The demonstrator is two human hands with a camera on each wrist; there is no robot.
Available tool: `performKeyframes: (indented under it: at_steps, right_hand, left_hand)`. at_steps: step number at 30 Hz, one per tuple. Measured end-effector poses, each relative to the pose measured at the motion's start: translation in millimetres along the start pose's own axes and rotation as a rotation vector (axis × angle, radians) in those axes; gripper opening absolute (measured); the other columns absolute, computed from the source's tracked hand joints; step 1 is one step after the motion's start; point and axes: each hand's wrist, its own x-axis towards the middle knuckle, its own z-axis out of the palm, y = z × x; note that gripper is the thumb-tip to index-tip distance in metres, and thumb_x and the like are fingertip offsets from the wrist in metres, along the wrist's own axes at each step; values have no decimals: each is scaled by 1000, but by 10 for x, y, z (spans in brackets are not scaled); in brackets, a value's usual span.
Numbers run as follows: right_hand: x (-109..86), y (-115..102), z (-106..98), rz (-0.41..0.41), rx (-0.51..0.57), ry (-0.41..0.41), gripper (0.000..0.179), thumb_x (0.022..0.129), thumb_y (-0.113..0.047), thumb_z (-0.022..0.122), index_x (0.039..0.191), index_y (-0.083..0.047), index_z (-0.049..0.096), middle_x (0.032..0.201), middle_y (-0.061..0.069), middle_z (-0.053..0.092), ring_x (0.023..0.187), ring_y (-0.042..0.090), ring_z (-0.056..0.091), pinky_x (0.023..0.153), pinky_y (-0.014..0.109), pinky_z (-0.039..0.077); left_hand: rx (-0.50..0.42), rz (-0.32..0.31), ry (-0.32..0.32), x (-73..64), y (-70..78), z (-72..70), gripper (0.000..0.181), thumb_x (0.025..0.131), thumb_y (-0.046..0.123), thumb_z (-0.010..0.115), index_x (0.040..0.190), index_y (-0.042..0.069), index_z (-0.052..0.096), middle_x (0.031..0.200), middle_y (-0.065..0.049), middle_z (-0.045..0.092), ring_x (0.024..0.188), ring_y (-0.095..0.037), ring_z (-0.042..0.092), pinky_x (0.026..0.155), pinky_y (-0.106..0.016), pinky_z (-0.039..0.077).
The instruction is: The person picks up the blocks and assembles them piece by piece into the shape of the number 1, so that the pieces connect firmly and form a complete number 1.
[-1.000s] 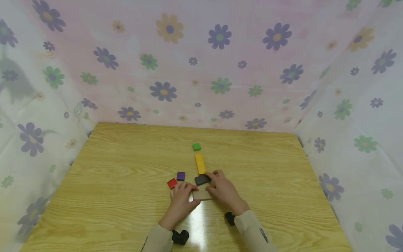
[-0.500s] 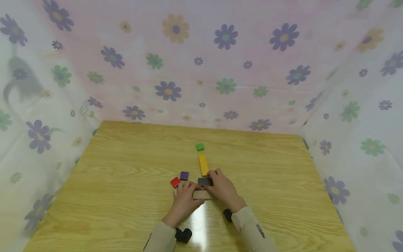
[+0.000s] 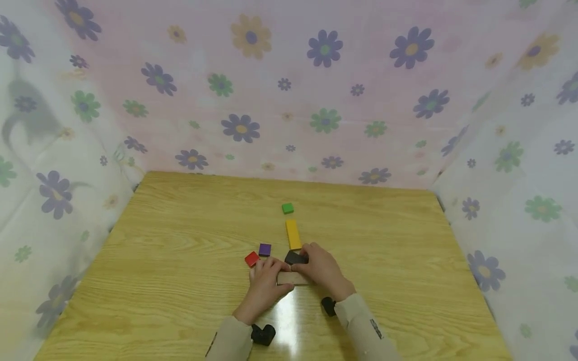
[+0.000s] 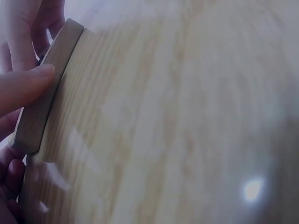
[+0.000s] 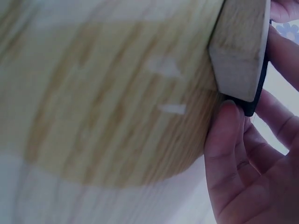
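Note:
My left hand (image 3: 263, 288) holds a plain wooden block (image 3: 292, 279) near its left end, thumb on the near side and fingers on the far side. Just beyond it lies a black block (image 3: 294, 258), whose right end my right hand (image 3: 326, 271) pinches; the fingers cover that end. In the left wrist view the thumb (image 4: 35, 86) presses against the long side of the wooden block (image 4: 49, 93). The right wrist view has the wooden block's end (image 5: 238, 60) up close, with a dark edge of the black block (image 5: 250, 106) behind it.
A yellow block (image 3: 293, 234) lies beyond the black one, with a small green block (image 3: 287, 208) farther back. Left of them are a purple block (image 3: 265, 249) and a red block (image 3: 252, 259), the red one near my left fingers. Flowered cloth (image 3: 271, 100) surrounds the wood-grain table (image 3: 180, 225).
The black block has turned in my right hand; its left end now points more toward the back. My left hand keeps its hold on the wooden block. The whole view has shifted slightly.

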Motion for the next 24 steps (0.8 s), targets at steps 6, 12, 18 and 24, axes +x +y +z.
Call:
performKeyframes:
  at_steps: [6, 12, 18, 24]
  right_hand:
    - [29, -17, -18, 80, 56, -9, 34, 73, -45, 68, 80, -16, 52, 72, -5, 49, 62, 12, 43, 54, 28, 34]
    - [57, -49, -30, 146, 81, 8, 38, 75, -48, 65, 83, -13, 52, 70, -3, 51, 60, 13, 45, 52, 28, 35]
    - [99, -68, -23, 195, 67, 38, 42, 76, -49, 63, 89, -10, 50, 68, 0, 50, 59, 16, 45, 51, 28, 34]
    - [121, -88, 9, 246, 54, 62, 48, 77, -49, 62, 98, -8, 50, 69, 3, 52, 59, 16, 46, 50, 28, 35]
  left_hand:
    - [-1, 0, -9, 6, 25, -34, 30, 72, 37, 70, 97, 23, 59, 103, 6, 47, 96, -19, 34, 78, -42, 19]
    - [10, 4, -19, 12, 14, -30, 29, 73, 37, 70, 97, 25, 59, 103, 7, 47, 93, -19, 33, 78, -41, 19]
    - [25, 11, -10, 26, -2, -28, 29, 73, 37, 69, 98, 26, 59, 104, 6, 48, 93, -19, 34, 78, -41, 19]
    - [29, 11, -8, 11, 1, -12, 30, 73, 38, 69, 99, 25, 60, 105, 5, 48, 93, -19, 34, 78, -42, 20]
